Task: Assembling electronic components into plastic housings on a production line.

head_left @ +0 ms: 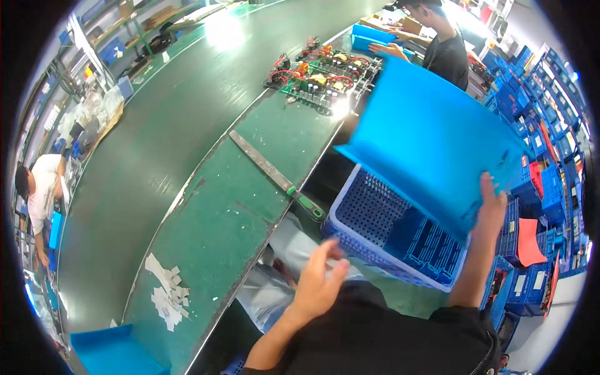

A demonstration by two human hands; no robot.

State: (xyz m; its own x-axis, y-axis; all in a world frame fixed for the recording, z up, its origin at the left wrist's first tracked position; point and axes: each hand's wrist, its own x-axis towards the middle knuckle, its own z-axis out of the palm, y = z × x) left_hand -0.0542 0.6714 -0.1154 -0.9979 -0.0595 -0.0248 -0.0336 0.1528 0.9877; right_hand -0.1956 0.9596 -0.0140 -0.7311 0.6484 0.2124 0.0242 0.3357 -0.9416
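The right hand (490, 211) gripped a blue sheet (431, 144) above a perforated crate (370, 211). The left hand (317, 282), fingers loosely open, hovered nearby.

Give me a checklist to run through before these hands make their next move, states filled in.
1. Right hand on the bright-blue bent plastic sheet: ok.
2. Left hand free of the sheet: ok.
3. Blue perforated plastic basket uncovered: not ok, the sheet hides part of it.
4. Flat metal file with green-and-black handle wholly on the green worktop: not ok, the handle overhangs.
5. Firmness of right-hand grip: cannot tell.
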